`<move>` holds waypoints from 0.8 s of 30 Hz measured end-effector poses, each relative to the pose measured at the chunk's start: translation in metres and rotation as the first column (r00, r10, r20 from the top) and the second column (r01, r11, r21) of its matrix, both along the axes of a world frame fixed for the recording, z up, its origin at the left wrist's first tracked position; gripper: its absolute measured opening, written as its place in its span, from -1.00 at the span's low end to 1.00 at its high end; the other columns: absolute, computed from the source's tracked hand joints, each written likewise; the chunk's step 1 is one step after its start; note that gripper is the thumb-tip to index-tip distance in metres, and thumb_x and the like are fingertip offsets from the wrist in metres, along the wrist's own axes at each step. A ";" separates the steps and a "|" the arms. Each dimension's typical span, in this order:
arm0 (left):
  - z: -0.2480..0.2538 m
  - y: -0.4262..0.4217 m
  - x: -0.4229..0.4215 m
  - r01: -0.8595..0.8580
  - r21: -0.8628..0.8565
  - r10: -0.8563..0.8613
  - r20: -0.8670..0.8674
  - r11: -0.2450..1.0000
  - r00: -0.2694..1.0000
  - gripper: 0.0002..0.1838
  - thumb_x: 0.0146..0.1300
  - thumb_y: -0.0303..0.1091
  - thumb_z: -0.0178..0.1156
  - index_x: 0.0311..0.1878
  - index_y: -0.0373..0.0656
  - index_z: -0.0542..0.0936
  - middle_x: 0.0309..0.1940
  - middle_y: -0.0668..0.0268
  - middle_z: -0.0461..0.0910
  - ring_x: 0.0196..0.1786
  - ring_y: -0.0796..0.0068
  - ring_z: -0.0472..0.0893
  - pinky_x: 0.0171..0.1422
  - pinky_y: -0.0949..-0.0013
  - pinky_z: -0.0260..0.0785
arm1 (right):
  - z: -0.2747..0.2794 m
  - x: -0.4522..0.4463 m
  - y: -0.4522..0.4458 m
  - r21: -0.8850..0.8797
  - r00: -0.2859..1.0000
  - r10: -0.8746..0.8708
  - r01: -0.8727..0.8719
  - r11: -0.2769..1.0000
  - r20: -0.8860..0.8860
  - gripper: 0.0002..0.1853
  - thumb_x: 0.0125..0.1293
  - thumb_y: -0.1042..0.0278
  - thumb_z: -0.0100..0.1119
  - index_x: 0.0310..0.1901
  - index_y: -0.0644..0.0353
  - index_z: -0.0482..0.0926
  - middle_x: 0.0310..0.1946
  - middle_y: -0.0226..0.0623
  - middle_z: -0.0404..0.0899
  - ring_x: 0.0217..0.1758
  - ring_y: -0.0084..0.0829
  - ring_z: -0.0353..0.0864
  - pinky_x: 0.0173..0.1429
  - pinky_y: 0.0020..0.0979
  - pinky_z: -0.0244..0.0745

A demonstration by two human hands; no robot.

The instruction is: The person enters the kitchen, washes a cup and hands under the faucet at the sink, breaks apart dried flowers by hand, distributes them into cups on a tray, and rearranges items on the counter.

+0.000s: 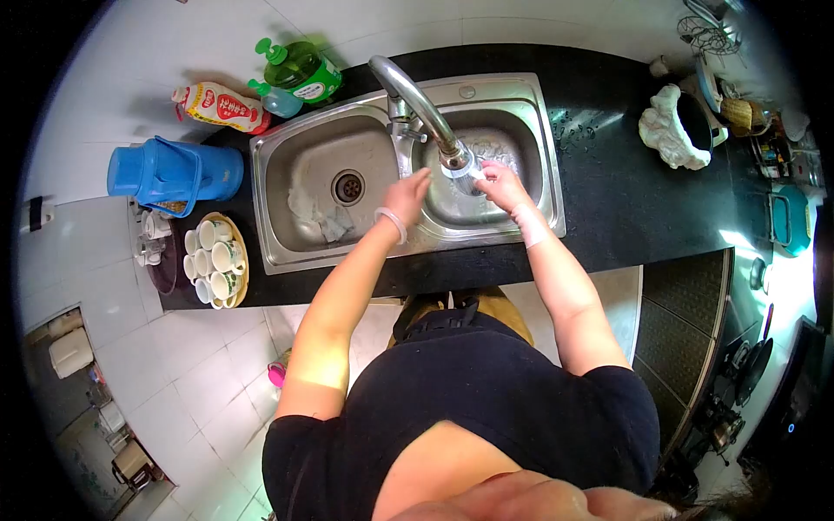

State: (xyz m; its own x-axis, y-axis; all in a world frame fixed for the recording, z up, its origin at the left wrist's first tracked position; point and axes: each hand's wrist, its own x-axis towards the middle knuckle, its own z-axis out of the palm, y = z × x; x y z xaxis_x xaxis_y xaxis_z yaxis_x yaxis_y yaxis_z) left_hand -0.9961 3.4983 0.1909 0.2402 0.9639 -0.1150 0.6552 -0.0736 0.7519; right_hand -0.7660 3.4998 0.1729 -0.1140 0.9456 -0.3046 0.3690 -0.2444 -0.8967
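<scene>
Water runs from the curved metal faucet (421,104) into the right basin (434,206) of the steel double sink. My right hand (502,186) is closed beside the spout, gripping a small clear item (473,178) under the flow; its shape is hard to make out. My left hand (406,196), with a pale bracelet at the wrist, is over the divider between the basins, its fingers curled together and nothing visible in them. In the left basin lies a wet greyish cloth (335,223), left of which is some whitish matter.
A tray (240,260) of white cups and a blue thermos jug (176,172) stand left of the sink. Behind it are a green soap bottle (308,74) and a red-labelled bottle (221,107). A pot with a white cloth (671,130) sits at the right.
</scene>
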 end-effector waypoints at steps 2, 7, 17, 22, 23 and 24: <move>0.034 -0.002 0.011 0.157 -0.125 -0.177 -0.173 0.980 0.969 -0.67 0.26 -0.18 0.00 0.05 -0.04 0.48 -0.21 0.01 0.54 -0.10 0.00 0.51 -0.04 0.18 0.34 | 0.007 0.003 0.007 -0.269 0.985 0.051 -0.096 0.958 -0.168 -0.76 0.05 0.37 0.21 -0.24 0.27 0.58 -0.11 -0.28 0.51 -0.24 -0.57 0.53 -0.21 -0.56 0.48; 0.015 0.004 0.011 0.328 -0.199 -0.364 -0.188 0.924 0.912 -0.71 0.22 -0.16 0.06 -0.06 -0.08 0.53 -0.22 0.04 0.55 -0.13 0.02 0.51 -0.07 0.16 0.34 | 0.016 0.002 0.011 -0.226 0.912 0.036 -0.139 0.964 -0.408 -0.80 0.06 0.36 0.24 -0.27 0.24 0.58 -0.42 -0.46 0.56 -0.40 -0.66 0.49 -0.33 -0.59 0.44; -0.006 -0.006 0.015 -0.003 -0.282 0.051 0.166 0.959 0.985 -0.76 0.17 -0.23 0.12 -0.26 -0.23 0.52 -0.49 0.10 0.51 -0.43 0.27 0.46 -0.26 0.32 0.29 | -0.026 -0.004 -0.018 0.031 0.909 -0.127 0.124 0.992 0.396 -0.85 0.03 0.25 0.21 -0.48 0.13 0.62 -0.46 -0.11 0.58 -0.33 -0.26 0.61 -0.18 -0.31 0.45; -0.010 -0.010 0.016 -0.031 -0.320 0.128 0.288 0.947 0.949 -0.77 0.19 -0.27 0.14 -0.19 -0.23 0.56 -0.57 0.47 0.38 -0.48 0.66 0.31 -0.38 0.49 0.20 | -0.020 -0.006 -0.009 0.142 0.922 -0.378 0.364 0.920 0.087 -0.71 0.07 0.16 0.16 -0.24 0.15 0.61 -0.19 -0.06 0.55 -0.05 -0.17 0.53 0.08 -0.31 0.36; -0.012 -0.010 0.016 -0.039 -0.324 0.133 0.274 0.945 0.953 -0.77 0.18 -0.27 0.14 -0.19 -0.23 0.56 -0.58 0.47 0.38 -0.47 0.66 0.31 -0.38 0.50 0.20 | -0.024 -0.008 -0.004 0.227 0.909 -0.417 0.404 0.886 0.009 -0.67 0.07 0.15 0.16 -0.18 0.16 0.60 -0.11 -0.06 0.54 0.01 -0.16 0.49 0.14 -0.32 0.33; -0.015 -0.009 0.015 -0.048 -0.328 0.139 0.259 0.943 0.956 -0.77 0.18 -0.28 0.15 -0.19 -0.23 0.56 -0.58 0.47 0.38 -0.47 0.66 0.31 -0.38 0.50 0.20 | -0.028 -0.011 -0.003 0.312 0.874 -0.367 0.268 0.911 0.320 -0.52 0.09 0.11 0.16 0.02 0.21 0.48 0.06 -0.06 0.43 0.17 -0.12 0.36 0.26 -0.34 0.21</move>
